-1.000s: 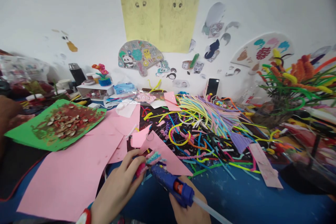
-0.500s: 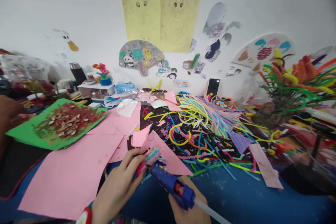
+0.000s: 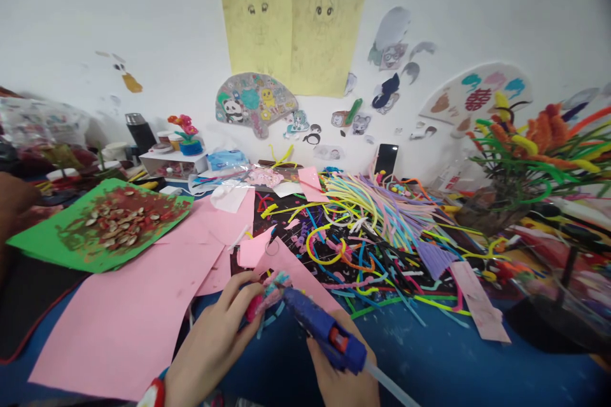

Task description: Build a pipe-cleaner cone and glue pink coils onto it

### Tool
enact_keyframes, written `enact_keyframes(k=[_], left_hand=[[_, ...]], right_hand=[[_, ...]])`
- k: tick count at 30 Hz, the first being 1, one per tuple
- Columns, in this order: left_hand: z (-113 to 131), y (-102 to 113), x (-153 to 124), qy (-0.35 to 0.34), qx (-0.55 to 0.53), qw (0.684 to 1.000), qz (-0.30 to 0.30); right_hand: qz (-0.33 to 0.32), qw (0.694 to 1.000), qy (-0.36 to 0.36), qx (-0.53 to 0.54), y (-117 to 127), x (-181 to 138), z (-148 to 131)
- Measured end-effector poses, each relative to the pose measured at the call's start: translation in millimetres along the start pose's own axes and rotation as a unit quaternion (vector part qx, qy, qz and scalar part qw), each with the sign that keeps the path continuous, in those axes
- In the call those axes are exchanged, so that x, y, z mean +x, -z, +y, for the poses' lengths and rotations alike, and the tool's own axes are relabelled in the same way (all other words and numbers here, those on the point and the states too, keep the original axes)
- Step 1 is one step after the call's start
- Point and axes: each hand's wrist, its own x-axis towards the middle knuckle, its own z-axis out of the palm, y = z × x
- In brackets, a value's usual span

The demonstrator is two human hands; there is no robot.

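At the far left edge, another person's hand [image 3: 14, 200] rested beside a green sheet [image 3: 38, 238] strewn with seeds, which lay on a blue table [image 3: 429, 356] against a white wall [image 3: 477, 6]. Large pink paper [image 3: 128, 311] covered the table's left half. Near the bottom centre, the left hand [image 3: 210, 343] had its fingers pinched shut on a small fuzzy pink-and-blue bundle [image 3: 270, 289], held just above the table edge. The right hand [image 3: 344, 378] was wrapped tight around a blue glue gun [image 3: 324, 327], its tip touching the bundle. Behind them spread a heap of coloured pipe cleaners [image 3: 377, 216] and a black phone [image 3: 386, 158] propped against the wall. Yellow drawings [image 3: 291, 19] and stickers hung above. At the right stood a vase of pipe-cleaner flowers [image 3: 534, 152].
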Motion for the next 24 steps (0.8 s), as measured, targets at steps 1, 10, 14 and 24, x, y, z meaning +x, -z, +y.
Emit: enact_keyframes(k=[1,10,14,24], left_hand=[[-0.2,-0.1,-0.2,-0.002,-0.003,1.000,0.006],[-6.1,10.0,-4.8,-0.002,0.020,0.997,0.075],[-10.9,28.8,-10.9,0.014,0.031,0.987,0.155],[-9.7,66.0,-24.2,0.043,0.045,0.966,0.251]], right_hand=[[0.028,1.000,0.000,0.004,-0.2,1.4,3.3],[0.085,0.996,0.030,0.001,-23.2,18.9,11.2],[0.036,0.997,0.064,-0.010,-41.5,30.7,1.0],[-0.056,0.988,0.101,-0.106,-95.0,50.2,-7.3]])
